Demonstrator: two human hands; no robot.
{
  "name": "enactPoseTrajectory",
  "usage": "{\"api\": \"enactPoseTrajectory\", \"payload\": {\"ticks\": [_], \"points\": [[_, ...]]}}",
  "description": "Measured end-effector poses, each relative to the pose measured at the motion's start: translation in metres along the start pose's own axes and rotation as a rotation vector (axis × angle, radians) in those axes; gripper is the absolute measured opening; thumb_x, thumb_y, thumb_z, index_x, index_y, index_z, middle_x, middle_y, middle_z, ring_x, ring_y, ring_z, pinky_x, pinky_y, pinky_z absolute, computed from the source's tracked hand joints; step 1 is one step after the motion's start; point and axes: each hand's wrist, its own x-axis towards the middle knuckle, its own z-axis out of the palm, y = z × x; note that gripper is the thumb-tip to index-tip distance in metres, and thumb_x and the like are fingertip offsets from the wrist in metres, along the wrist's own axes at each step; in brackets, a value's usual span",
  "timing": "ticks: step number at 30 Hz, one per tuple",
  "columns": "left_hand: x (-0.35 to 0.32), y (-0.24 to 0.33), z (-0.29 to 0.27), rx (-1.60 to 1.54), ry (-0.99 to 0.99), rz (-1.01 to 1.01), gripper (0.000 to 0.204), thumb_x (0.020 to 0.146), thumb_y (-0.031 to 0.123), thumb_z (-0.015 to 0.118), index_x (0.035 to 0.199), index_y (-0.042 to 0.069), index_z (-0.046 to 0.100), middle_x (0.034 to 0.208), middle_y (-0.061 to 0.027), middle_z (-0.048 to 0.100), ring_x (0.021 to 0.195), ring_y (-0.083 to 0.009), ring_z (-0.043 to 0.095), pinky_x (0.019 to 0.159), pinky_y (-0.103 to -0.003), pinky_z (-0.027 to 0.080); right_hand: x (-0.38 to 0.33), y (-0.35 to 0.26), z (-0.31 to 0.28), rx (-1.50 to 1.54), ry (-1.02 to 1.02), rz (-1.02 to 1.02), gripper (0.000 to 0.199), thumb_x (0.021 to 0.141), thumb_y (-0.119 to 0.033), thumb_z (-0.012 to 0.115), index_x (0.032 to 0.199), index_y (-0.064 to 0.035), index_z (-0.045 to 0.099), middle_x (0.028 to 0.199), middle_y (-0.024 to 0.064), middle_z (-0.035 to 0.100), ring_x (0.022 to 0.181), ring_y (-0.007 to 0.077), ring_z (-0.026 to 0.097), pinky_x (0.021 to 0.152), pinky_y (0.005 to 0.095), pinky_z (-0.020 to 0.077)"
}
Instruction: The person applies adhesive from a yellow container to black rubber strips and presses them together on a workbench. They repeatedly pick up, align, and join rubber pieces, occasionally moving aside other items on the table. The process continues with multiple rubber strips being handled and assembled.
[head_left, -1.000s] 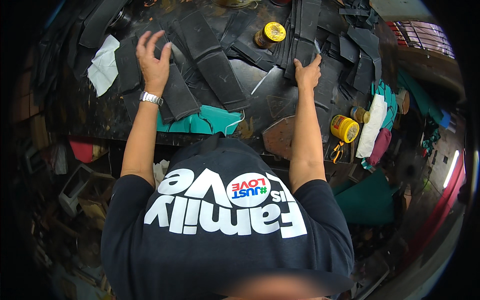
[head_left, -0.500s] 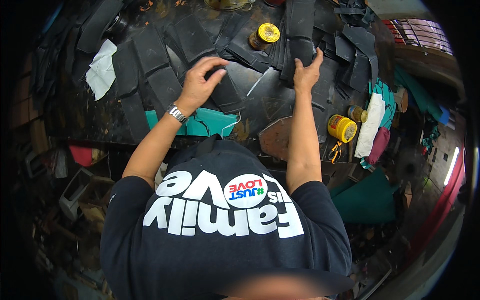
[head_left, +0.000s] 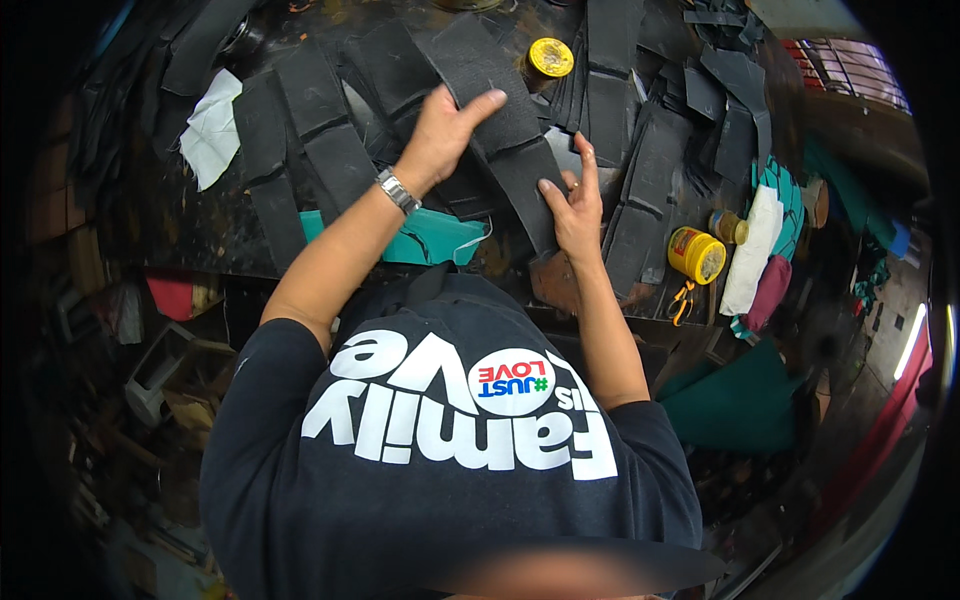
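My left hand (head_left: 438,142), with a metal watch at the wrist, pinches the left edge of a long black leather-like strip (head_left: 487,78), thumb on top. The strip slants toward me across the middle of the table, with a crosswise fold or joint partway down. By its nearer right edge is my right hand (head_left: 578,215), thumb at the edge and index finger stretched out. Its other fingers are partly curled. More black strips (head_left: 655,160) lie right of that hand, and others (head_left: 340,165) overlap in rows to the left.
A yellow-lidded jar (head_left: 548,60) stands beyond the hands. At right are an open yellow tub (head_left: 697,256), a small jar (head_left: 728,227), orange-handled scissors (head_left: 681,302) and a white cloth (head_left: 752,250). A teal piece (head_left: 430,238) lies along the near edge; a white scrap (head_left: 211,130) is at left.
My left hand has moved right and closed on a black strip now lying across the middle. My right hand has come nearer and left. Black strips now lie where bare table showed at right.
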Motion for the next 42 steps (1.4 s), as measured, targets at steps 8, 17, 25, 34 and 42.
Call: {"api": "enactPoseTrajectory", "payload": {"ticks": [8, 17, 25, 34, 42], "points": [[0.061, 0.014, -0.023, 0.948, 0.076, 0.085, 0.079, 0.081, 0.012, 0.078, 0.147, 0.004, 0.034, 0.134, -0.0175, 0.051, 0.125, -0.0276, 0.047, 0.106, -0.036, 0.038, 0.037, 0.030, -0.012, -0.704, 0.177, 0.055, 0.088, 0.080, -0.012, 0.076, 0.154, -0.0076, 0.029, 0.100, 0.0176, 0.063, 0.093, 0.0318, 0.063, 0.084, 0.0430, 0.0501], [0.025, 0.014, -0.028, 1.079, 0.089, 0.520, 0.050, 0.085, 0.019, 0.076, 0.132, 0.012, 0.060, 0.139, -0.0157, 0.052, 0.124, -0.0344, 0.056, 0.104, -0.040, 0.046, 0.111, 0.027, -0.057, -1.058, 0.313, 0.274, 0.089, 0.082, -0.018, 0.078, 0.153, -0.0109, 0.026, 0.127, 0.0298, 0.057, 0.118, 0.0457, 0.055, 0.100, 0.0511, 0.0456], [-0.021, 0.003, -0.005, 0.734, -0.093, 0.226, 0.026, 0.088, 0.006, 0.069, 0.114, 0.008, 0.071, 0.114, -0.0080, 0.069, 0.106, -0.0203, 0.066, 0.094, -0.032, 0.050, 0.113, 0.038, -0.059, -1.006, 0.381, 0.247, 0.096, 0.075, -0.016, 0.084, 0.153, -0.0117, 0.028, 0.128, 0.0269, 0.056, 0.119, 0.0445, 0.054, 0.100, 0.0506, 0.0457], [-0.032, -0.024, 0.027, 0.621, -0.374, 0.021, 0.026, 0.093, 0.007, 0.065, 0.118, 0.004, 0.069, 0.112, -0.0066, 0.070, 0.102, -0.0155, 0.067, 0.092, -0.030, 0.052, 0.107, 0.038, -0.060, -1.150, 0.385, 0.112, 0.088, 0.078, -0.019, 0.081, 0.152, -0.0134, 0.032, 0.121, 0.0253, 0.060, 0.115, 0.0423, 0.059, 0.097, 0.0493, 0.0481], [-0.026, -0.039, 0.037, 0.527, -0.438, -0.163, 0.028, 0.095, 0.009, 0.065, 0.122, 0.003, 0.067, 0.117, -0.0048, 0.068, 0.104, -0.0115, 0.065, 0.093, -0.027, 0.051, 0.102, 0.035, -0.053, -1.162, 0.405, 0.062, 0.085, 0.080, -0.008, 0.076, 0.153, -0.0160, 0.033, 0.132, 0.0260, 0.058, 0.114, 0.0418, 0.061, 0.093, 0.0502, 0.0503]]}}
